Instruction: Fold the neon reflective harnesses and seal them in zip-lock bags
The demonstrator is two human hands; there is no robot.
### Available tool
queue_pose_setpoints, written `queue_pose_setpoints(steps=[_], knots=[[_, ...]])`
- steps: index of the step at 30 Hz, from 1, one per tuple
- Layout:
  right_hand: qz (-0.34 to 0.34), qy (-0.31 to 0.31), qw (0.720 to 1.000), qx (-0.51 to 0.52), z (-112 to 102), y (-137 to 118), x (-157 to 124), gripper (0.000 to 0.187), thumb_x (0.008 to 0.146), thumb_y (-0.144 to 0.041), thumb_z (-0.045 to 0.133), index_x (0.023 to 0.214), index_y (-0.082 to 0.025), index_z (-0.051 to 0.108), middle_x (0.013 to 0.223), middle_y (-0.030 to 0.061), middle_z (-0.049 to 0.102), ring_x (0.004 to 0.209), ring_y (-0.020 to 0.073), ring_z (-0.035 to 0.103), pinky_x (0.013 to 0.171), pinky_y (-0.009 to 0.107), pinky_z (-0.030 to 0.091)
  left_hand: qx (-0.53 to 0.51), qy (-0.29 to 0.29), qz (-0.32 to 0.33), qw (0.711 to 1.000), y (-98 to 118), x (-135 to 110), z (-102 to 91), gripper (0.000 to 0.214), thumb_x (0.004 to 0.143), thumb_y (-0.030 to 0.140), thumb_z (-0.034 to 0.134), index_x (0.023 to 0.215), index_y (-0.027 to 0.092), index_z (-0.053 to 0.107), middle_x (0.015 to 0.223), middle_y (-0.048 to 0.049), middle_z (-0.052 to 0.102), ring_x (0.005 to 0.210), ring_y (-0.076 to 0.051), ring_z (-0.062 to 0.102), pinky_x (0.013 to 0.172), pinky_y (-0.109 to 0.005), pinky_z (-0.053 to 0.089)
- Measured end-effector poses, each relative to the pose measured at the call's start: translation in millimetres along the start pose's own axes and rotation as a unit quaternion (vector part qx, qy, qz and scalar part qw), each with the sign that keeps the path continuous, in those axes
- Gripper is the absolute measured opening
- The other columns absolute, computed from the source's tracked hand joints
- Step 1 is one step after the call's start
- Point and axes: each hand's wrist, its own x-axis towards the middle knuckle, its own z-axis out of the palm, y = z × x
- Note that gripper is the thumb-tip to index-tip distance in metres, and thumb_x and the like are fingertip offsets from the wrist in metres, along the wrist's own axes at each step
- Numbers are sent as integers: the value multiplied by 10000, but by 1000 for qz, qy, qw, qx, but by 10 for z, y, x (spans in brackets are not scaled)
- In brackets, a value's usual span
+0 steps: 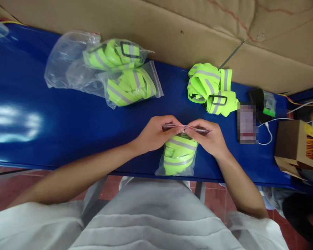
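Note:
Both hands pinch the top edge of a clear zip bag (159, 169) near the table's front edge. Inside the bag is a folded neon-yellow reflective strap (179, 158) with grey stripes. My left hand (158, 133) grips the left part of the bag's zip edge, thumb in front and fingers behind. At the right part, my right hand (207, 135) is closed the same way, the two thumbs almost touching. Beyond my right hand lies a loose pile of neon-yellow reflective straps (204, 81) with a black buckle (219, 100).
Back left, two filled zip bags (132, 86) lie beside empty-looking clear bags (70, 66). At right are a phone (247, 123), a white cable (269, 133) and an open cardboard box (289, 142). Brown cardboard (159, 27) borders the blue table (75, 121) at the back.

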Motion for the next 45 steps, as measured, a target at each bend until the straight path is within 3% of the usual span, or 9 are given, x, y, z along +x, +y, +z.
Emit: queue_pose_setpoints(steps=[6,13,24,27,31,36,40,43,45], knots=[[-28,21,999,-9,13,-23,-52,199,853,-371,829,847,-183,765,771,17,760,673,132,698,597,220,547,-28,-38,-22,999,55,26,-48,263,896,392,771,937,133,782,881,-44,802,828,-151,736,751,-213,546],[-23,68,997,-32,-147,-39,-3,194,816,-360,855,824,-184,776,755,8,753,665,123,677,604,212,534,-36,-142,-33,989,73,146,-263,403,972,474,667,1239,194,782,1223,-63,785,1137,-236,736,1044,-352,566],[12,26,1000,10,-284,88,101,381,843,-520,802,1014,-181,833,801,30,770,652,120,637,609,238,517,-126,-77,-105,983,-84,196,-250,648,848,696,723,1152,128,784,1108,-139,800,996,-234,764,925,-350,597],[30,32,999,16,-337,137,143,488,788,-603,817,967,-149,825,730,34,743,568,110,596,554,243,514,-95,-56,-93,990,-89,244,-295,671,831,734,710,1103,125,785,1048,-145,805,934,-229,768,861,-344,612],[-2,71,997,16,-301,155,146,563,777,-691,774,778,-129,741,626,34,683,530,126,592,519,256,513,-42,-48,-52,997,-53,243,-249,647,932,663,630,1326,152,685,1164,-162,783,982,-221,775,826,-319,627],[-73,123,990,-12,-258,171,102,517,877,-646,696,909,-133,752,659,20,674,565,136,589,575,273,516,97,13,16,995,82,161,-203,526,979,549,578,1396,231,598,1079,-57,800,945,-195,779,744,-253,631],[-119,180,975,-57,-250,254,140,558,943,-608,627,1241,-141,697,930,98,761,821,225,705,773,380,582,247,163,69,953,376,137,-649,509,1016,543,478,1392,216,582,1149,-62,774,1027,-183,748,869,-273,611],[-176,197,956,-132,-234,259,144,480,942,-568,649,1211,-177,717,1235,168,707,1186,326,655,1017,512,528,345,329,56,877,575,87,-1252,476,1058,467,380,1324,149,614,1322,-168,699,1232,-258,668,1084,-399,517],[-236,175,926,-236,-220,212,88,381,978,-521,619,1177,-217,733,1271,156,683,1248,338,628,1075,539,498,397,386,13,833,602,5,-1649,476,1012,422,490,1364,119,596,1418,-229,629,1366,-337,576,1141,-474,455]])
